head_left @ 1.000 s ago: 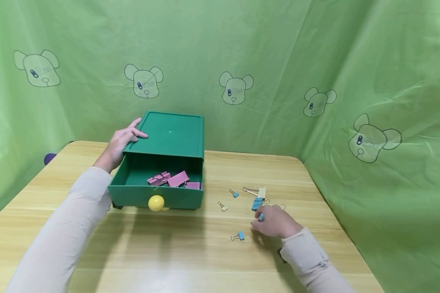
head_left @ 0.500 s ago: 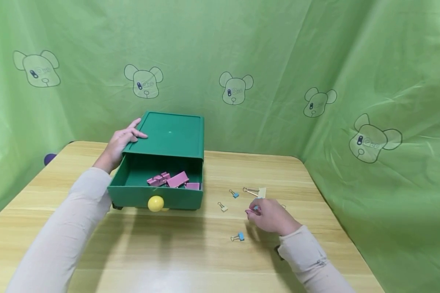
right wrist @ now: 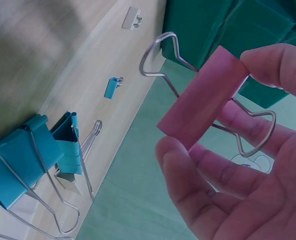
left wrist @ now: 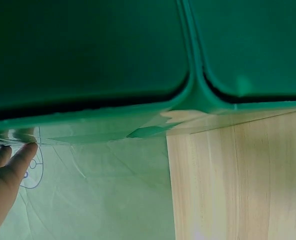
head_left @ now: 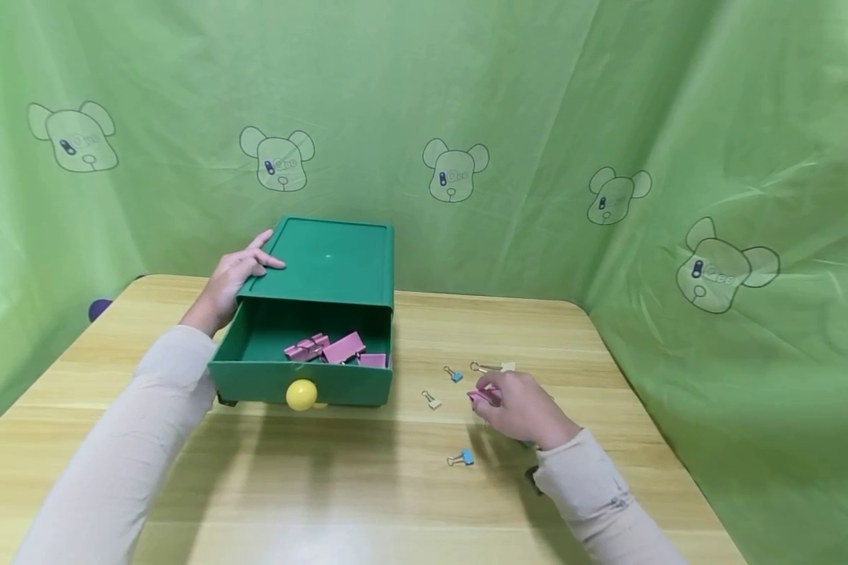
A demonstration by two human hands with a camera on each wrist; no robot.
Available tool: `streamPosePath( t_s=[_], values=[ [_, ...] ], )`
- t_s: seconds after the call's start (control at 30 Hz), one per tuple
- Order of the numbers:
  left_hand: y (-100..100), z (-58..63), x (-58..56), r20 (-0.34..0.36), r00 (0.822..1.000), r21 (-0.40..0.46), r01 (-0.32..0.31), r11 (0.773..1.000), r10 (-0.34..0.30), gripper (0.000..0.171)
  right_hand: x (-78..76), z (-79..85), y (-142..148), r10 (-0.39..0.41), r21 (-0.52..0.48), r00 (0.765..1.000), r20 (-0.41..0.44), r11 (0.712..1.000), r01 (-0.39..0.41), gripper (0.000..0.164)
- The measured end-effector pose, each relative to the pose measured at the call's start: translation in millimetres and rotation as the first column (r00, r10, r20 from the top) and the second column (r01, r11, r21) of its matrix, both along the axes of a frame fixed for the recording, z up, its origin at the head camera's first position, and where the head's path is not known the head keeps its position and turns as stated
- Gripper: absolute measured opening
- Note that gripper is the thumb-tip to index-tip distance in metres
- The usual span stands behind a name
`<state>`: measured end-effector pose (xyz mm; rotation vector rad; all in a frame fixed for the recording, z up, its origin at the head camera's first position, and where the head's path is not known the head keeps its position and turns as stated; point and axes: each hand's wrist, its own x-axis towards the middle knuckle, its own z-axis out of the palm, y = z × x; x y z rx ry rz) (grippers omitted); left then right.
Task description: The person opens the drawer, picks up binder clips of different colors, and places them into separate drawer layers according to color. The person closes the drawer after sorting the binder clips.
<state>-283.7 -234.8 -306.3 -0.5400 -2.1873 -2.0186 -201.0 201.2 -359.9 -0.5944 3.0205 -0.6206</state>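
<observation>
My right hand (head_left: 523,410) pinches a pink binder clip (right wrist: 203,97) between thumb and fingertips, held above the table. In the right wrist view the clip's two wire handles stick out to either side. My left hand (head_left: 233,276) rests on the top left edge of a green drawer box (head_left: 332,263), fingers extended. Its drawer (head_left: 254,382), with a yellow knob (head_left: 301,395), is pulled out. Inside it lie several pink binder clips (head_left: 343,348). Large blue binder clips (right wrist: 25,157) show below the right hand in the right wrist view; the hand mostly hides them in the head view.
On the wooden table (head_left: 367,502) lie small blue clips, one farther back (head_left: 455,376), another blue clip (head_left: 466,457) nearer the front. A small cream clip (head_left: 433,402) and a larger cream clip (head_left: 509,366) lie there too. A green curtain (head_left: 523,94) surrounds the table.
My right hand has lifted a pink binder clip from among the clips on the table and moved slightly back and left with it. The left hand stays on the box.
</observation>
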Motion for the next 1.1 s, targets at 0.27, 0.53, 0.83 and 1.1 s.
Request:
streamPosePath(
  t_s=[0.27,0.53,0.83,1.1],
  values=[
    [0.3,0.1,0.1,-0.006,1.000,0.004,0.001,1.000,-0.001,0.043,1.3,3.5,-1.6,-0.001,0.012,1.000,-0.016,1.000,0.001,0.018],
    [0.9,-1.8,0.6,0.002,1.000,0.006,-0.001,1.000,0.001,0.041,3.4,3.9,-1.7,-0.003,0.009,1.000,-0.019,1.000,0.003,0.018],
    [0.7,-1.6,-0.2,-0.010,1.000,0.006,0.002,1.000,-0.002,0.043,4.8,7.5,-3.6,0.002,-0.001,0.998,-0.057,1.000,-0.002,0.022],
    [0.5,-1.3,-0.9,-0.006,1.000,0.009,-0.001,1.000,0.001,0.042,5.5,12.6,-5.7,0.022,-0.022,0.993,-0.114,0.999,-0.024,0.025]
  ],
)
